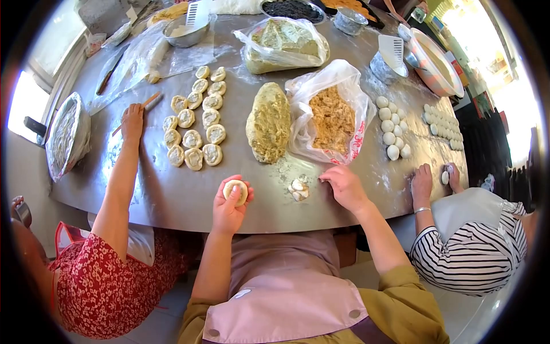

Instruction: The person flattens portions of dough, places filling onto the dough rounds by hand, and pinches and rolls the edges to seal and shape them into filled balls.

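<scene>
In my left hand is a round flattened dough piece, held at the table's front edge with the thumb across it. My right hand is over the table to the right, its fingers drawn together; whatever they may pinch is too small to make out. Between my hands lies a small pile of white pieces. Beyond it are a long greenish lump and an open plastic bag of orange-brown crumbly filling. Rows of dough rounds with folded tops stand at the left.
A co-worker's hand rests on a thin wooden stick at left. At right, another co-worker's hands are near dough balls. A foil-like lined bowl stands far left; a bagged green mass lies behind.
</scene>
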{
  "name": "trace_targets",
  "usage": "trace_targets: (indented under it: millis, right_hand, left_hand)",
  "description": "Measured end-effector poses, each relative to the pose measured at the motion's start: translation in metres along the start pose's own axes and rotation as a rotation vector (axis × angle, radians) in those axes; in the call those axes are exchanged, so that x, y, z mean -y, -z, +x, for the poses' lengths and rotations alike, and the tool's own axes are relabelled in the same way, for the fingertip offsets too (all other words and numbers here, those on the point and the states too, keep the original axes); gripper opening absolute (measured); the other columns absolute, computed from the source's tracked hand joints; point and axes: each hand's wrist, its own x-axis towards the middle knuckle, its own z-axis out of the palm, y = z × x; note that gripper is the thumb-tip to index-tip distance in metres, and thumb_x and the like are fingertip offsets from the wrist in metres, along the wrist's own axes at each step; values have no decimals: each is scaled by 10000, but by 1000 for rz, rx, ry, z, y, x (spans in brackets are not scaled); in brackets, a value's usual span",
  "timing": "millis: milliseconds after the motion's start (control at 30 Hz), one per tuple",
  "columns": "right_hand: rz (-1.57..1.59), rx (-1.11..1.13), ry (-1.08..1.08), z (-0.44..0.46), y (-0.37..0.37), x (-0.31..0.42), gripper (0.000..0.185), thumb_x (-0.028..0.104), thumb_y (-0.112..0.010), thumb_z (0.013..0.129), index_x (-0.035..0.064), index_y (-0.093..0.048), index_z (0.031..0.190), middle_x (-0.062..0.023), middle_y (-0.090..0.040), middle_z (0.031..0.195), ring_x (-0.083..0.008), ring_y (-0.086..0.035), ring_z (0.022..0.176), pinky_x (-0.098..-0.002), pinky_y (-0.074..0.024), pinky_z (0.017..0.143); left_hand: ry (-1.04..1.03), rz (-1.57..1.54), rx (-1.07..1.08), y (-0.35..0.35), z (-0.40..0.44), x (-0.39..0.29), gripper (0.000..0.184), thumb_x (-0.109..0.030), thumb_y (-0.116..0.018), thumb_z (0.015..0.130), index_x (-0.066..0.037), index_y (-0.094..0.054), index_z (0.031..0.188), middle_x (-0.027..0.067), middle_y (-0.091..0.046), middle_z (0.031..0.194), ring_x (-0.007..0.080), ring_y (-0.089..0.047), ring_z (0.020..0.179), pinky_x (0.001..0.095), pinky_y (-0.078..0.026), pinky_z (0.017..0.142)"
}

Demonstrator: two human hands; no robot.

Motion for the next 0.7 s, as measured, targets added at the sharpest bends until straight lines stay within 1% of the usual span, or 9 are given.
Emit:
trace_targets:
  millis: [100, 200, 300, 333, 433, 467, 567, 600, 700]
  right_hand:
    - [101, -170, -161, -13, 4, 3, 170, -52, -590, 772, 38, -653, 902, -103, -634, 914, -288, -600, 882, -351, -495, 778]
    - [-68, -263, -179, -22, -4, 4, 157, -29, -593, 797, 44, -649, 925, -103, -626, 912, -286, -601, 875, -352, -495, 767]
    - [-118, -319, -219, -13, -12, 13, 186, -21, -596, 796, 56, -640, 960, -102, -616, 909, -286, -602, 867, -358, -495, 748]
    - [-62, -291, -223, -9, -13, 12, 219, -26, -592, 791, 67, -632, 985, -102, -607, 917, -289, -602, 858, -363, -496, 737]
    - [-19, -209, -94, 1, -18, 11, 215, -24, -588, 795, 71, -632, 982, -103, -608, 934, -289, -601, 857, -362, -495, 736]
    - [49, -149, -120, 1, -21, 11, 208, -22, -581, 802, 73, -633, 979, -102, -610, 945, -292, -603, 865, -357, -497, 746]
    - [61, -278, -208, -4, -27, 11, 215, -21, -574, 806, 73, -627, 991, -110, -608, 968, -302, -601, 895, -358, -497, 770]
    - [1, -313, -205, -4, -25, 9, 251, -35, -561, 802, 68, -620, 1024, -119, -601, 998, -313, -588, 942, -365, -490, 805]
    - [-101, -299, -171, 0, -20, 6, 275, -45, -546, 802, 45, -609, 1054, -127, -594, 1018, -320, -574, 979, -373, -476, 837]
  left_hand:
    - [1, 19, -11, -1, 0, -1, 254, -148, -540, 935, -73, -503, 1175, 88, -590, 1029, 194, -586, 914, 325, -492, 803]
    - [0, 23, -10, -1, 1, 0, 259, -152, -535, 937, -69, -501, 1179, 94, -590, 1024, 200, -585, 911, 326, -494, 800]
    - [0, 18, -11, -2, 0, 0, 257, -144, -527, 939, -68, -497, 1183, 97, -589, 1022, 203, -583, 912, 328, -495, 801]
    - [-1, 15, -12, -3, 0, -1, 257, -140, -526, 940, -68, -496, 1184, 99, -589, 1022, 205, -583, 913, 329, -495, 801]
    - [2, -5, -24, -4, -1, -2, 253, -132, -522, 940, -67, -495, 1184, 103, -588, 1021, 206, -581, 917, 329, -497, 800]
    - [1, -4, -15, -3, -1, -2, 254, -135, -526, 940, -71, -494, 1184, 99, -587, 1027, 204, -582, 921, 330, -495, 806]
    - [3, -10, 3, 3, 0, -1, 255, -142, -533, 940, -79, -492, 1185, 92, -584, 1042, 200, -583, 930, 331, -491, 819]
    - [2, -14, 9, 4, 0, 0, 255, -143, -532, 941, -80, -492, 1185, 92, -583, 1044, 201, -583, 931, 331, -491, 818]
    - [20, -27, 8, 1, 2, -1, 255, -140, -529, 940, -70, -496, 1183, 101, -589, 1033, 207, -587, 921, 332, -504, 798]
